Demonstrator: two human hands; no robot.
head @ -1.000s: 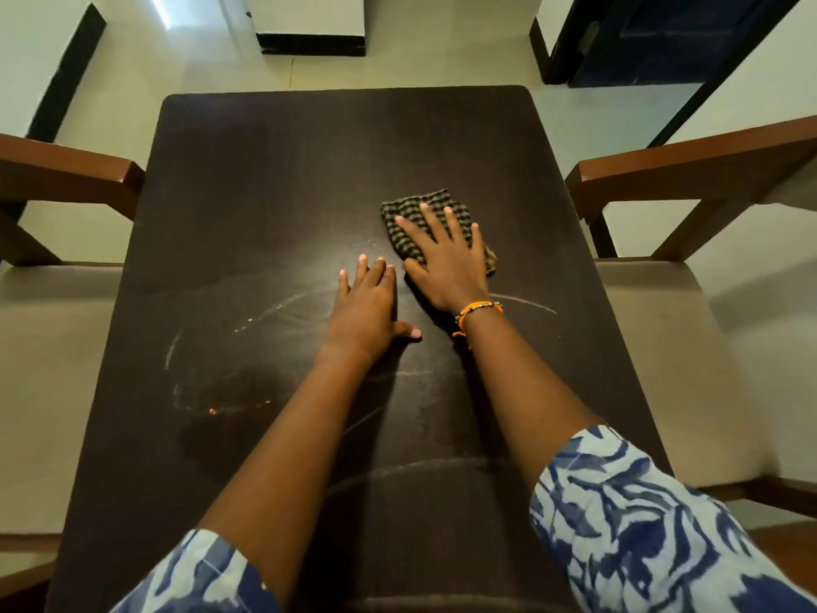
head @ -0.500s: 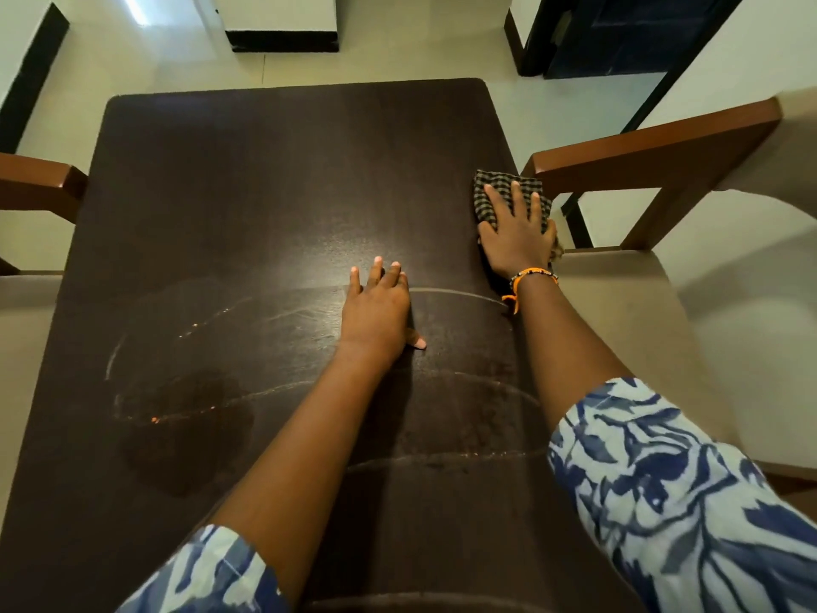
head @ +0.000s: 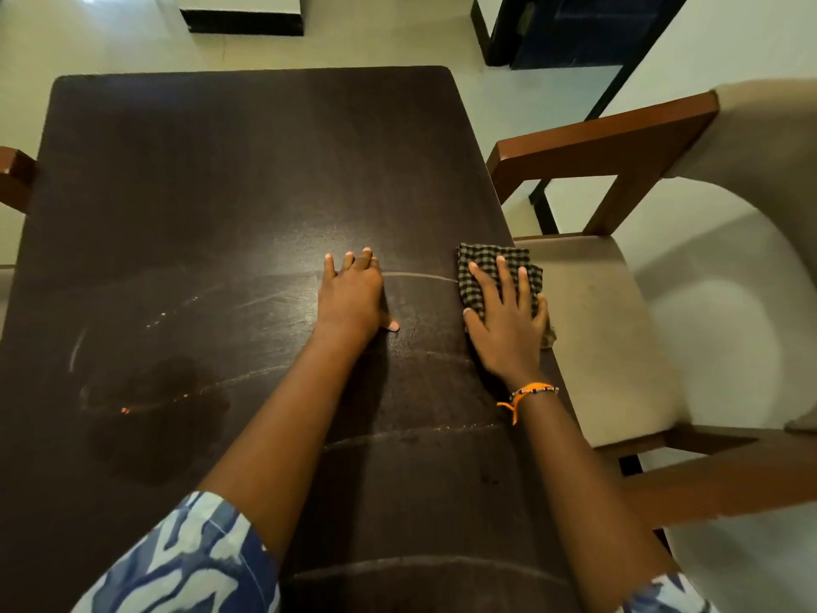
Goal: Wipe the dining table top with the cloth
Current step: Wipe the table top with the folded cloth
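A dark brown dining table top (head: 221,179) fills the view, marked with curved damp streaks and a dark wet patch (head: 150,409) at the left. A checked dark cloth (head: 488,263) lies at the table's right edge, partly over the side. My right hand (head: 506,320) presses flat on the cloth with fingers spread; an orange bracelet is on that wrist. My left hand (head: 353,294) rests palm-down on the bare table near the middle, fingers together, holding nothing.
A wooden armchair with a beige seat (head: 610,329) stands tight against the table's right side, its armrest (head: 597,143) level with the table's far half. Another chair arm (head: 13,174) shows at the left edge. Pale floor lies beyond the far edge.
My right hand slid the cloth from the table's middle to its right edge, then drew it back along that edge. My left hand stayed planted on the table.
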